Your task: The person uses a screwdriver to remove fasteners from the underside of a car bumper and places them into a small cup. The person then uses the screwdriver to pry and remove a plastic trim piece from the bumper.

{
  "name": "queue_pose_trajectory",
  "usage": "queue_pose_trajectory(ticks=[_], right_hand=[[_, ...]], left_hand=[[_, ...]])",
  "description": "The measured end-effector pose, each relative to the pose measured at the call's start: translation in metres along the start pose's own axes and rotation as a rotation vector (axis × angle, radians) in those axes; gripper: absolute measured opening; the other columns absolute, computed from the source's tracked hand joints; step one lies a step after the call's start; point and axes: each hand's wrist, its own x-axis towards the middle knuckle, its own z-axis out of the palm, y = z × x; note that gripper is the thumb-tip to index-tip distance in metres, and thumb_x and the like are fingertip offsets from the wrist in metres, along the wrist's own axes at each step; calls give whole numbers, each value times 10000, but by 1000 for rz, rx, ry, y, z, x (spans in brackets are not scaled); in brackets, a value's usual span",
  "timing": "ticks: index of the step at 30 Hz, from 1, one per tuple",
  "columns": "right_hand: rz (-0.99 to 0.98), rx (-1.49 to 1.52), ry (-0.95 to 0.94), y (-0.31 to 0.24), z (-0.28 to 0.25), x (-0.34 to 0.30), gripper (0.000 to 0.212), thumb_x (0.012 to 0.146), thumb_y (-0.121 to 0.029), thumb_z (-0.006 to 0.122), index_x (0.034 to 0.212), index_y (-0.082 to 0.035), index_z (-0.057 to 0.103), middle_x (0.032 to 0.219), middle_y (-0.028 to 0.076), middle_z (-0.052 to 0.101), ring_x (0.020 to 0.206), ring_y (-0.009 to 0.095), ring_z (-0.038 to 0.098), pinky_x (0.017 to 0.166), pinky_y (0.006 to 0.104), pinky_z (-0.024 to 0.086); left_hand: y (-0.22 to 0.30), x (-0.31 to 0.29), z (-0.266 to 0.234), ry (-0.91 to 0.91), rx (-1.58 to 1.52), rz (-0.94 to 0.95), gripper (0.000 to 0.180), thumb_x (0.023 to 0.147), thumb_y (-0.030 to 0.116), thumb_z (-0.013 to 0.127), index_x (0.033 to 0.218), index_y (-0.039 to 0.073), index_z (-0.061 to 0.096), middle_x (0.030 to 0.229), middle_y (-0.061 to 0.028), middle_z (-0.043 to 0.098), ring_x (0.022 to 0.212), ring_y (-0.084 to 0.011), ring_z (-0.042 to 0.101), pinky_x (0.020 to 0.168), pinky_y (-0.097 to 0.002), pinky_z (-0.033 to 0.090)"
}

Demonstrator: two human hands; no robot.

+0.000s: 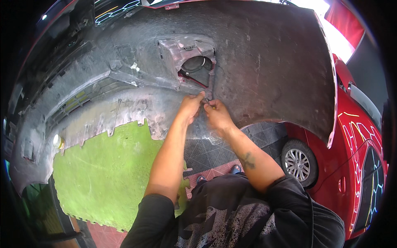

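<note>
A large dark grey car bumper [269, 62] lies across the view with its dusty inner side up. Just below a square fog-lamp opening [186, 46] in it, both hands work close together. My left hand [190, 107] is closed in a pinch, thumb and fingertips at the bumper's surface. Beside it, my right hand [218, 116] also pinches, its fingertips nearly meeting the left ones. Whatever sits between the fingers is small and dark, mostly hidden, and I cannot make it out. A rounded black part shows inside the opening.
Under the bumper's left part lies a green foam mat [99, 177]. A small white and yellow container [58, 141] rests at the bumper's lower left edge. To the right stands a red car [345, 165] with a silver wheel [298, 163]. Dark grid floor tiles [206, 155] show between.
</note>
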Motion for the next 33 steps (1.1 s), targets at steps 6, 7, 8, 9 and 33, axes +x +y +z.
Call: queue_pose_trajectory(ticks=[6, 7, 8, 9, 33], right_hand=[[41, 46, -22, -6, 7, -1, 327, 1084, -281, 644, 1270, -32, 543, 876, 57, 598, 618, 103, 510, 513, 291, 392], [171, 220, -76, -17, 6, -11, 338, 1079, -297, 654, 1261, -30, 556, 889, 66, 613, 663, 114, 543, 546, 297, 424], [196, 220, -78, -17, 4, -10, 361, 1071, -305, 657, 1264, -13, 569, 966, 115, 647, 786, 184, 592, 676, 343, 460], [221, 219, -82, -16, 3, -7, 385, 1062, -313, 661, 1267, 4, 583, 1042, 165, 681, 909, 253, 641, 807, 390, 497], [-343, -364, -100, 8, -34, -36, 266, 1032, -124, 646, 1255, 5, 576, 967, 105, 680, 755, 136, 592, 677, 314, 485]], left_hand=[[-3, -2, -6, 16, -6, 46, 388, 1066, 386, 678, 796, 109, 640, 596, 64, 491, 444, -56, 353, 411, -274, 217], [-4, -1, -7, 2, -5, 54, 394, 1065, 390, 679, 791, 109, 640, 594, 65, 489, 445, -58, 353, 411, -276, 219], [-5, 1, -8, 4, -3, 51, 398, 1063, 397, 681, 790, 109, 644, 594, 64, 491, 445, -58, 354, 412, -277, 221], [-6, 2, -8, 7, -1, 48, 402, 1061, 403, 683, 789, 109, 647, 594, 62, 493, 446, -59, 355, 412, -279, 223], [-64, -40, -9, 121, -992, -104, 270, 926, -17, 476, 1190, 8, 531, 883, -101, 558, 651, -171, 489, 513, -287, 380]])
